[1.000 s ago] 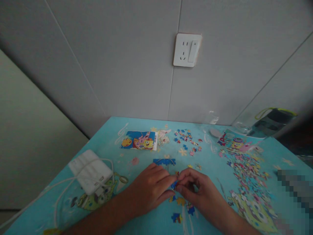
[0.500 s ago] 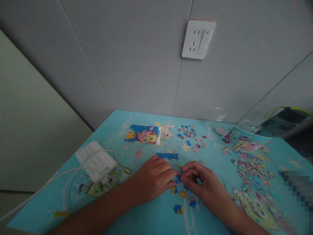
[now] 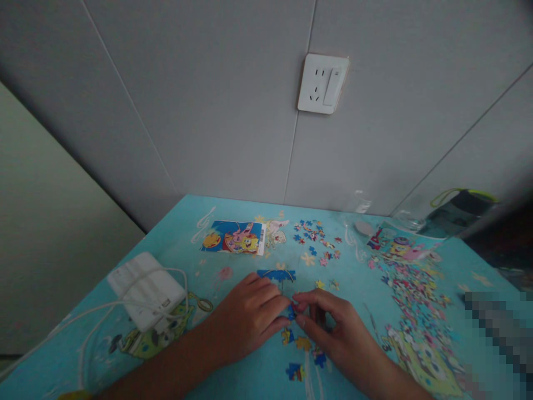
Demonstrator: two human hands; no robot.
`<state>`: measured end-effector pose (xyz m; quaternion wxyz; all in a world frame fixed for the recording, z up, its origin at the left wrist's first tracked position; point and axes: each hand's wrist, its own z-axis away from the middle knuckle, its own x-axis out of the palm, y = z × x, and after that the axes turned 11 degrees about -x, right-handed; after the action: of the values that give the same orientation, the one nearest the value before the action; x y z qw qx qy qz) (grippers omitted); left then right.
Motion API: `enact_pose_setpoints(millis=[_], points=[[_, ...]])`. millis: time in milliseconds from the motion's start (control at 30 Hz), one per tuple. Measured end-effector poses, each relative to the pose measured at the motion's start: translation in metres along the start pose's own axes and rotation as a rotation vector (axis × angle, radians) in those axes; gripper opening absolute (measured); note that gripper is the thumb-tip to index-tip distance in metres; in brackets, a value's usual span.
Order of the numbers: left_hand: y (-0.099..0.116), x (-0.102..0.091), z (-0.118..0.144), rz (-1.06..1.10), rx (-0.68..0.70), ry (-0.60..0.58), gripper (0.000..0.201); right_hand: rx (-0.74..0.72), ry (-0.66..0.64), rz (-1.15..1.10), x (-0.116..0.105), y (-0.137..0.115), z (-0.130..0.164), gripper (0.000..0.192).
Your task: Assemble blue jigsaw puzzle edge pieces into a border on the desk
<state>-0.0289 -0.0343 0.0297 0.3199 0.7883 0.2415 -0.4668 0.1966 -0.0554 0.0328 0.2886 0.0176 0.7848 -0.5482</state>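
Above the blue table (image 3: 245,386), the left hand (image 3: 258,311) and right hand (image 3: 333,325) pinched a small blue puzzle piece (image 3: 292,313) between thumbs and forefingers. Just beyond lay a flat joined strip (image 3: 275,275); nearer, knobbed loose pieces (image 3: 295,371). Farther back, a rectangular picture card (image 3: 233,237) bore a white label strip (image 3: 261,240), its print illegible. A corded white box (image 3: 144,289) lay left, a multicoloured scatter (image 3: 418,300) right.
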Motion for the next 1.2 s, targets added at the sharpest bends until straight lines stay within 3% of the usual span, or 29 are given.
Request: enact_pose_setpoints(millis=[700, 1100, 1200], points=[[-0.003, 0.003, 0.000, -0.056, -0.008, -0.036, 0.018, -0.200, -0.164, 0.418, -0.010, 0.002, 0.002, 0.021], [-0.043, -0.014, -0.005, -0.228, -0.158, 0.166, 0.016, -0.244, -0.221, 0.492, -0.014, 0.002, 0.001, 0.022], [-0.049, -0.014, -0.007, -0.303, -0.178, 0.158, 0.016, -0.227, -0.236, 0.508, -0.015, 0.007, 0.003, 0.021]])
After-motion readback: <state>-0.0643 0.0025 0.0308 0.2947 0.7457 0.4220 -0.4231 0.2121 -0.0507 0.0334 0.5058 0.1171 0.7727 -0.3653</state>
